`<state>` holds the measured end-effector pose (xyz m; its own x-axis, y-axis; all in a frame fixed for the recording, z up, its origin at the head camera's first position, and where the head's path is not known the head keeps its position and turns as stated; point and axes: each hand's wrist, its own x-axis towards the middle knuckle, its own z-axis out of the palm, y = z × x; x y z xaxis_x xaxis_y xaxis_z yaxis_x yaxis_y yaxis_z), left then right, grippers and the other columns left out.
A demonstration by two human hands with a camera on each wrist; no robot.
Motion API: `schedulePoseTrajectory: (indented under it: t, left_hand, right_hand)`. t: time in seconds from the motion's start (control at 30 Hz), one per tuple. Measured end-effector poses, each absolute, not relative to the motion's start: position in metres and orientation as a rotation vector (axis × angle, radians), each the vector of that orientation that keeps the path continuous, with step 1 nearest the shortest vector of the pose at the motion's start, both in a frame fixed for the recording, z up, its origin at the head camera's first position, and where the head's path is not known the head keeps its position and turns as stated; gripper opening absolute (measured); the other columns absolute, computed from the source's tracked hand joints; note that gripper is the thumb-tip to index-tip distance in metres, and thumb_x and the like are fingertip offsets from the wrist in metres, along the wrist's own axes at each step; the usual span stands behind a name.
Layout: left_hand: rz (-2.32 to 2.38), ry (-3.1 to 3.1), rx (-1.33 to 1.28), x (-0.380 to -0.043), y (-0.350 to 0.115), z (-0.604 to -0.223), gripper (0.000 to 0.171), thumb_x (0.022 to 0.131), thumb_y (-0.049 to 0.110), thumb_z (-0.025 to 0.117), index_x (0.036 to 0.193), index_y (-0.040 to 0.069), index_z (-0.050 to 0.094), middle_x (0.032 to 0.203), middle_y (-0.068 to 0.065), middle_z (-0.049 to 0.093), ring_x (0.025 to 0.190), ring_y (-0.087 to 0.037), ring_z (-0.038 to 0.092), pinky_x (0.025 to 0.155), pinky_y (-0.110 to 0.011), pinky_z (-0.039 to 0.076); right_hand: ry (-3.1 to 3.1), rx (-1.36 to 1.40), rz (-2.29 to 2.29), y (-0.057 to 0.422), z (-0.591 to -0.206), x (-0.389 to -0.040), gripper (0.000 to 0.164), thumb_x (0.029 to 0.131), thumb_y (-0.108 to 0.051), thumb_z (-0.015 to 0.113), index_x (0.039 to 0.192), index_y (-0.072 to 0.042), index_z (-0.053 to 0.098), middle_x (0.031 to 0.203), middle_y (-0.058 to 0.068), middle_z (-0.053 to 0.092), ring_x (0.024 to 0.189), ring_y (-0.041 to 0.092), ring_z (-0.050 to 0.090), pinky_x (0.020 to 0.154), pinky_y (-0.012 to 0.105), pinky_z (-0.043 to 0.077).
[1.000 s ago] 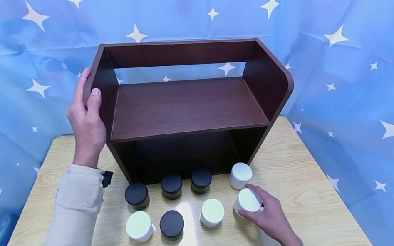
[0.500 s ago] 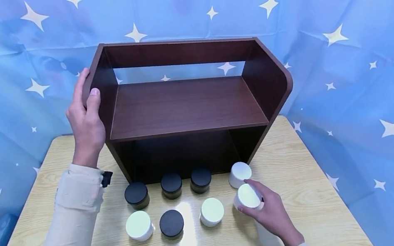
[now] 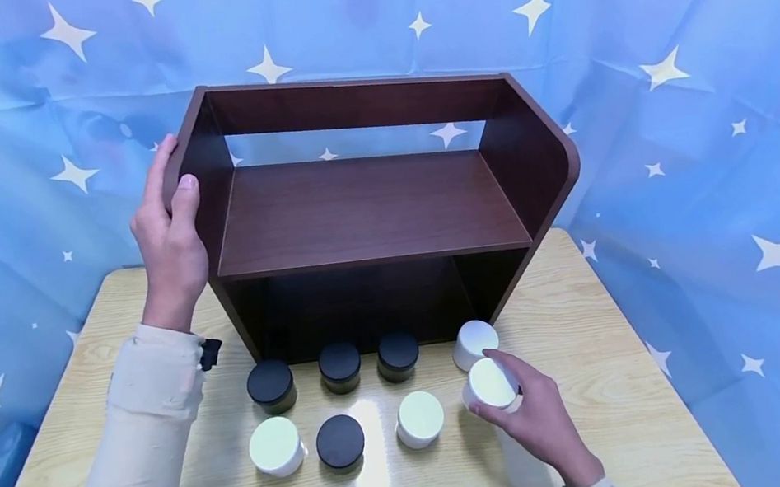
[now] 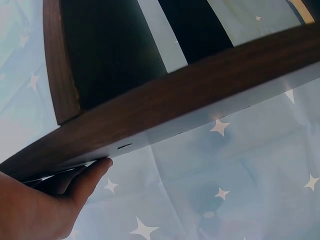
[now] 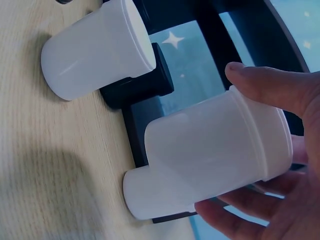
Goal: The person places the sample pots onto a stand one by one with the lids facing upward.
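Observation:
In the head view my left hand [image 3: 169,245] lies with straight fingers against the outer left side of a dark brown wooden shelf [image 3: 366,209]. The left wrist view shows that hand [image 4: 45,205] at the panel's outer face. My right hand [image 3: 543,417] grips a white jar [image 3: 492,384] by its lid, thumb on one side and fingers on the other. Seen from the right wrist, this held jar [image 5: 200,145] is tilted and clear of the wooden table [image 5: 30,150]. Another white jar [image 3: 475,343] stands just behind it, at the shelf's front right.
Three black-lidded jars, one of them at the left [image 3: 271,383], line the shelf's front. Before them stand a white jar [image 3: 275,447], a black jar [image 3: 340,443] and a further white jar [image 3: 420,420]. A blue curtain [image 3: 700,108] with stars hangs behind the table.
My right hand has raised the white jar off the table and moved it slightly toward the shelf. The left hand has stayed at the shelf's side.

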<state>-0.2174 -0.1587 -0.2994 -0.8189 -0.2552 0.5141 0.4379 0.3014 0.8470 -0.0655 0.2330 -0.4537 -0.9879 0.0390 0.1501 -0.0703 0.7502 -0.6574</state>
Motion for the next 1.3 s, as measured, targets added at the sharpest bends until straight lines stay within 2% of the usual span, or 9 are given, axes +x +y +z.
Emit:
schedulePoseTrajectory:
  t: [0.5,1.07,1.3]
  left_hand:
    - [-1.569,-1.979,-0.176,-0.217,-0.158,-0.299,0.048,0.102,0.032,0.044,0.149,0.032,0.048,0.156,0.004,0.046,0.139,-0.014,0.047,0.108,-0.02,0.038]
    - [-1.572,-1.979,-0.155,-0.218,-0.159,-0.299,0.047,0.101,0.032,0.044,0.148,0.035,0.049,0.154,0.004,0.048,0.134,-0.015,0.051,0.104,-0.019,0.039]
    - [-1.572,-1.975,-0.153,-0.218,-0.158,-0.299,0.048,0.101,0.032,0.044,0.149,0.034,0.048,0.156,0.004,0.046,0.139,-0.013,0.048,0.108,-0.019,0.037]
  right_hand:
    - [-2.801,0.092,0.992,0.236,-0.443,-0.074,0.069,0.071,-0.025,0.091,0.13,-0.005,0.063,0.124,0.018,0.07,0.104,0.028,0.068,0.075,0.034,0.054]
    - [-2.808,0.079,0.971,0.235,-0.431,-0.077,0.069,0.071,-0.026,0.09,0.132,-0.006,0.063,0.129,0.019,0.068,0.106,0.03,0.068,0.076,0.034,0.054]
    - [-2.785,0.11,0.973,0.236,-0.427,-0.078,0.069,0.071,-0.025,0.09,0.131,-0.005,0.063,0.127,0.019,0.069,0.103,0.029,0.068,0.074,0.032,0.053]
